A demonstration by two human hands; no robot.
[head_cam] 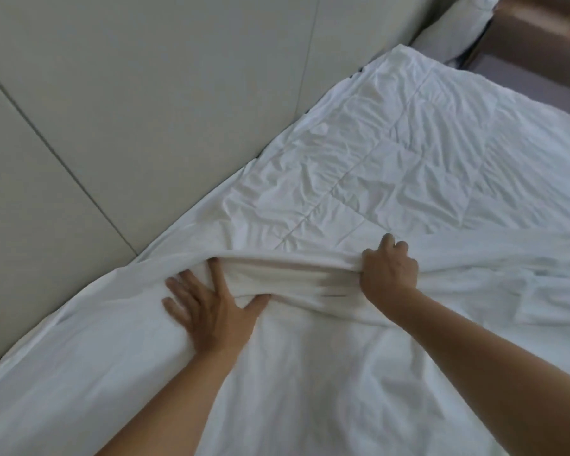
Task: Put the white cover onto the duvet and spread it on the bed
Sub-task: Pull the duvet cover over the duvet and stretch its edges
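**Pulling the cover could bunch it up**

Holding the smooth white cloth cover (310,373), your right hand (389,274) grips its bunched edge, while your left hand (208,307) lies flat with its fingers spread. The quilted white duvet (408,166) lies beyond, still bare on the bed. Tug one-handed and the cover may twist or slip off.

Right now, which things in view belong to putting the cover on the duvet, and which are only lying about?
Part of the job: quilted duvet; white cover; left hand flat on the cover; right hand gripping its bunched edge.

Just there: pillow; padded headboard.
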